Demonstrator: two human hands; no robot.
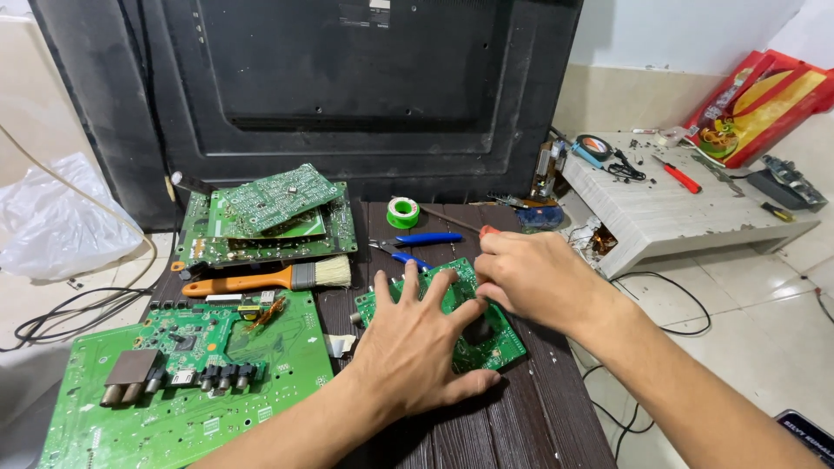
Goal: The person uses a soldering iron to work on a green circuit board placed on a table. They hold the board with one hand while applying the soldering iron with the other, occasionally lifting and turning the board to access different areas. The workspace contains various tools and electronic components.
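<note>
The left hand (pixel 415 346) lies spread flat, fingers splayed, pressing a small green circuit board (pixel 495 343) onto the dark table (pixel 547 417). Just right of it, the right hand (pixel 532 280) is clenched around a red-handled screwdriver (pixel 488 231) over the board's far edge. Blue-handled pliers (pixel 417 243) lie just beyond both hands, with an orange-handled brush (pixel 269 278) off to the left hand's left.

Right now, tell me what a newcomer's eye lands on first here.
Centre of the dark table, the left hand lies spread flat on a small green circuit board while the right hand works a red-handled tool at its top edge. A large green circuit board fills the lower left, an orange-handled brush above it.
</note>
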